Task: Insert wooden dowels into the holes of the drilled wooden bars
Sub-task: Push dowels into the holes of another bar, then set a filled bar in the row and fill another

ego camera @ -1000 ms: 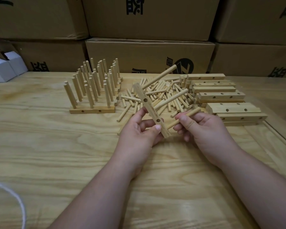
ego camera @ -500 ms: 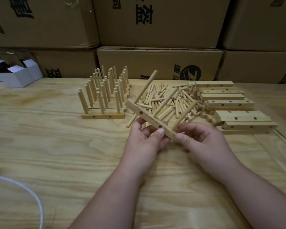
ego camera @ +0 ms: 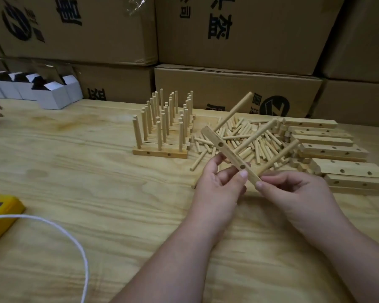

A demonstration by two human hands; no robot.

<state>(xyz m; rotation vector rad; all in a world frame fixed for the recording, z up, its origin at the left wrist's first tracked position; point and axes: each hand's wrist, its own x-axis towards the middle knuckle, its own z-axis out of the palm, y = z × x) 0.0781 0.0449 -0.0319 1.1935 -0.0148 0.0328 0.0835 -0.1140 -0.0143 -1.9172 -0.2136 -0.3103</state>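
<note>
I hold a drilled wooden bar [ego camera: 230,155] above the plywood table [ego camera: 96,182], tilted so that its far end points up and to the left. My left hand [ego camera: 217,186] grips the bar near its middle, thumb on the face toward me and fingers curled behind it. My right hand [ego camera: 293,193] pinches the bar's near end, thumb tip against the end and fingers curled beneath.

3 dowels stand out of the bar, slanting up and to the right: the far dowel [ego camera: 233,111], the middle dowel [ego camera: 257,134] and the near dowel [ego camera: 279,156], which rises just beside my right fingers. 2 holes show on the face toward me.

Behind the bar lies a heap of loose dowels [ego camera: 245,136]. To the right of the heap sit stacked drilled bars [ego camera: 333,149]. To the left stand finished bars [ego camera: 162,132], their dowels upright in rows. Cardboard boxes [ego camera: 228,29] line the back. White cartons [ego camera: 50,92] sit at the far left, and a yellow power strip [ego camera: 0,213] with a white cord [ego camera: 70,232] lies near my left edge.
</note>
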